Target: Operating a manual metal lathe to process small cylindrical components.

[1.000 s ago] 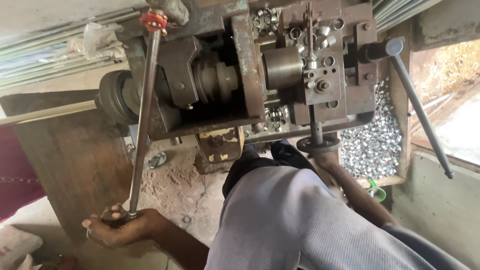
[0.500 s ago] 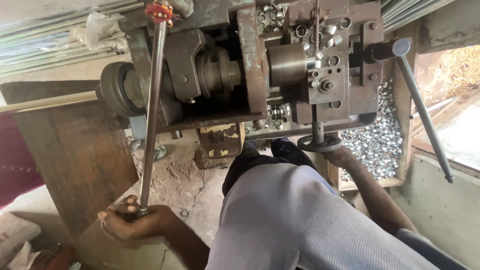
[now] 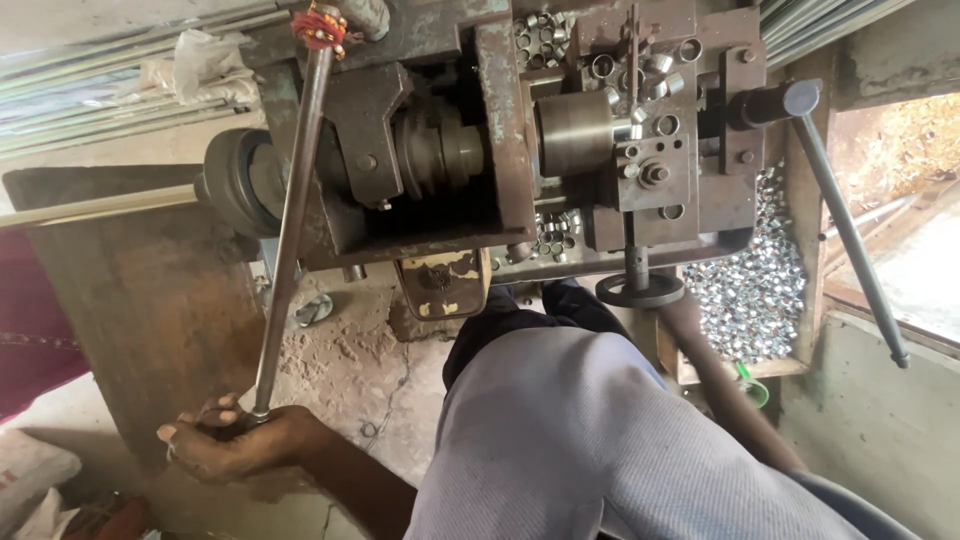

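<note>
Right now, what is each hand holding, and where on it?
Left hand grips the long steel lever at its bottom end. Right hand's hold cannot be told; only the forearm shows.

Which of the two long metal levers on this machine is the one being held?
The left lever, with red thread at its top; the left hand grips its lower end. The right lever hangs free.

Grey-lilac trousers [image 3: 600, 440], bare forearms, finger ring [image 3: 170, 453]

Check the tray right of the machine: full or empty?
Full: the tray holds a heap of small metal rings.
</note>
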